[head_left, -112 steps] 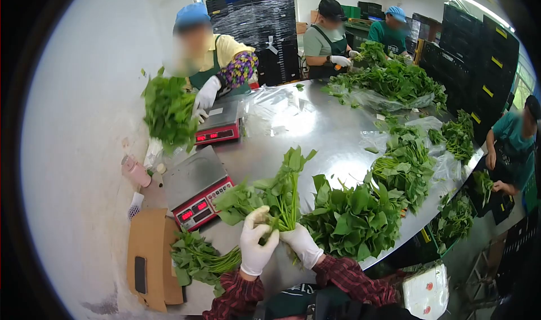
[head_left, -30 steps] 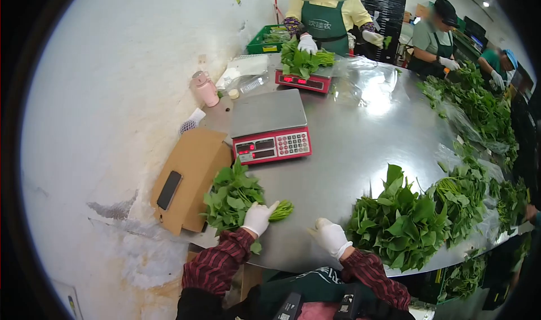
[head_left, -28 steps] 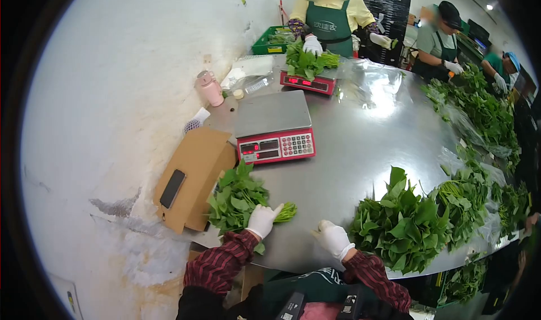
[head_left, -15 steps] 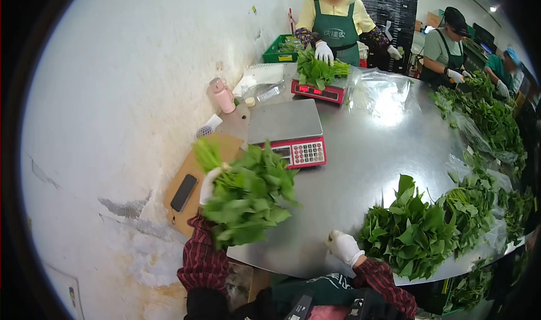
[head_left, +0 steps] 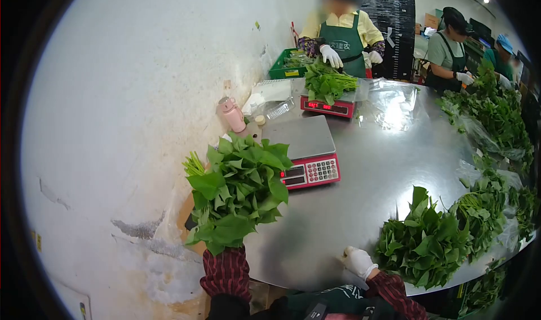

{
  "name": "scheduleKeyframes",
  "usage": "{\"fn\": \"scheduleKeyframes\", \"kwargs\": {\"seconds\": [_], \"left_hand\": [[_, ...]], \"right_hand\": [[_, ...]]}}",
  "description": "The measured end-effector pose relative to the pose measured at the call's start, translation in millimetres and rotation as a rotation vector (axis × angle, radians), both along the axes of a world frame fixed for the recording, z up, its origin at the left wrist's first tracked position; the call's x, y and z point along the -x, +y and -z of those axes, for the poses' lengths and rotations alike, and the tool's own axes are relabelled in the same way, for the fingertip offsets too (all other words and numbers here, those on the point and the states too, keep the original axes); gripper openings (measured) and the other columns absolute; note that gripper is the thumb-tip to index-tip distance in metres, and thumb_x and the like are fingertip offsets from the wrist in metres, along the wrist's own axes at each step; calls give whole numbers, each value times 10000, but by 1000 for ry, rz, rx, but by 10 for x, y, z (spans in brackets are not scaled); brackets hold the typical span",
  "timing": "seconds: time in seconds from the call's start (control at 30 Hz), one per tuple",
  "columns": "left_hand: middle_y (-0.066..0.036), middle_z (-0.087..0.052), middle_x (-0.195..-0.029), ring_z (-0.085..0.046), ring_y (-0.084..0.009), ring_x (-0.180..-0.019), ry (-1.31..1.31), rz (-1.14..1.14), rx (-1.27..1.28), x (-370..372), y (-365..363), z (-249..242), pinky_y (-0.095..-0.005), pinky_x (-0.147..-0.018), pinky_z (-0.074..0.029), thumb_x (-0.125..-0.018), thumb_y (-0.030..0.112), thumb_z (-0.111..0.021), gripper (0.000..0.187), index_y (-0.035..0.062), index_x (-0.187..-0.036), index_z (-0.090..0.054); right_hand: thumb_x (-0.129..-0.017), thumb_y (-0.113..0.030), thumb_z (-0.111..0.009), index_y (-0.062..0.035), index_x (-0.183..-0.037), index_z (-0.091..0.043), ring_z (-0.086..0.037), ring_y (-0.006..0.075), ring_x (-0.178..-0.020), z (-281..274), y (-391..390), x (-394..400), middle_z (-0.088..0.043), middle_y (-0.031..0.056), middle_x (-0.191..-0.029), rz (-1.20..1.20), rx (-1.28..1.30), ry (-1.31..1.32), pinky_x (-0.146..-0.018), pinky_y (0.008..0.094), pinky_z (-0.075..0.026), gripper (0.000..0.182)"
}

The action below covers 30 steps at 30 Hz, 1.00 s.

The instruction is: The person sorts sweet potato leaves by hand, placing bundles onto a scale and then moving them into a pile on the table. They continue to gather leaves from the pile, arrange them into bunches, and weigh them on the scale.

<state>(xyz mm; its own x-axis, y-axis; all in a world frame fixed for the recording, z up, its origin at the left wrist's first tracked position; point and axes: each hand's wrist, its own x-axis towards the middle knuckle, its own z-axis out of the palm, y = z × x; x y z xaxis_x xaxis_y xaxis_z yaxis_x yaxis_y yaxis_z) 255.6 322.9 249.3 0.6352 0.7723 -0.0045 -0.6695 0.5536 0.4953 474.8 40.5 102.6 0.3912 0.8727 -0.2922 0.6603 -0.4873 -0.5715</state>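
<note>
A large bunch of leafy greens (head_left: 239,187) is held up at the left, its pale stems (head_left: 193,164) pointing toward the wall. My left hand is hidden behind the leaves, with the striped sleeve (head_left: 226,272) leading up to them. Beside the bunch stands a red scale (head_left: 310,172) with a bare grey pan (head_left: 298,136). My right hand (head_left: 359,262), in a white glove, is closed with nothing showing in it, near the table's front edge. Just right of it lies a pile of leafy greens (head_left: 422,244).
Across the metal table (head_left: 372,162), a co-worker's gloved hand (head_left: 331,56) is by greens on a second scale (head_left: 328,107). Clear plastic bags (head_left: 391,103) lie beside it. A pink bottle (head_left: 231,115) stands near the wall. More greens (head_left: 490,117) line the right side, by other workers.
The bunch has turned and risen, its leaves now covering my left hand and most of the board and phone. The view has shifted slightly. My right hand stays closed by the pile.
</note>
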Motion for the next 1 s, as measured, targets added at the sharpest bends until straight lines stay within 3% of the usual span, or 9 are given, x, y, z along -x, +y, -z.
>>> {"fn": "scheduleKeyframes", "kwargs": {"seconds": [0.3, 0.37, 0.4, 0.5, 0.6, 0.7, 0.77, 0.9, 1.0], "left_hand": [[-73, -645, -920, -627, -207, -807, 166, -112, -250, -400, 1202, -632, -352, -770, -527, -880, 212, -570, 177, 102, -1009, -618], [-59, -646, -895, -624, -203, -813, 709, -381, -887, -702, 1545, -782, -368, -789, -517, -848, 123, -622, 248, 73, -1091, -615], [-59, -646, -895, -624, -203, -813, 697, -357, -890, -945, 1633, -801, -368, -789, -517, -848, 123, -622, 248, 73, -1091, -615], [-119, -575, -777, -554, -336, -748, 1124, -664, -2153, -1625, 1750, -755, -419, -691, -445, -570, 5, -695, 821, 166, -1343, -471], [-121, -551, -758, -555, -316, -765, 1293, -587, -2515, -2216, 2095, -75, -412, -696, -428, -608, 121, -729, 889, 213, -1413, -364], [-153, -597, -877, -571, -341, -879, 1323, 177, -2127, -2567, 2162, 564, -445, -835, -410, -616, 412, -764, 955, 284, -1440, -297], [-212, -554, -1178, -516, -370, -1109, 1318, 125, -2216, -2641, 2104, 891, -588, -981, -291, -576, 527, -758, 1044, 294, -1457, -247], [-215, -348, -1421, -322, -378, -1312, 1244, 113, -2087, -2613, 2215, 907, -573, -1067, -198, -554, 434, -793, 1041, 276, -1448, -283], [-192, -422, -1367, -394, -333, -1268, 906, -59, -1963, -2516, 2013, 676, -406, -1058, -299, -709, 122, -710, 672, 112, -1337, -472]], "right_hand": [[-829, -397, -607, -7, -861, -605, -630, 394, -819, 75, 71, -16, -645, 225, -833, 123, 102, 45, -732, 466, -498, 392], [-833, -394, -602, -10, -865, -606, -630, 391, -817, 112, 85, -19, -646, 224, -836, 140, 127, 47, -733, 467, -498, 386], [-837, -391, -597, -13, -869, -607, -631, 388, -816, 136, 89, -20, -646, 222, -838, 130, 150, 50, -734, 469, -498, 379], [-848, -383, -583, -18, -864, -603, -633, 381, -809, 179, 62, -18, -646, 219, -844, 172, 151, 88, -723, 465, -501, 366], [-853, -373, -576, -21, -863, -596, -629, 381, -819, 103, 20, 3, -641, 217, -846, 229, 140, 110, -723, 464, -500, 353], [-859, -355, -570, -21, -871, -584, -622, 387, -830, 163, -68, 73, -633, 218, -857, 300, 108, 96, -733, 468, -494, 334], [-859, -345, -580, -26, -871, -585, -616, 396, -803, 243, -128, 142, -628, 213, -843, 293, 26, 44, -708, 469, -490, 319], [-853, -343, -593, -26, -861, -569, -606, 412, -767, 245, -141, 203, -620, 209, -817, 300, -65, 58, -676, 476, -486, 317], [-854, -303, -577, -6, -864, -547, -607, 412, -790, -22, -125, 184, -609, 218, -819, 237, -58, 79, -682, 499, -482, 299]]}}
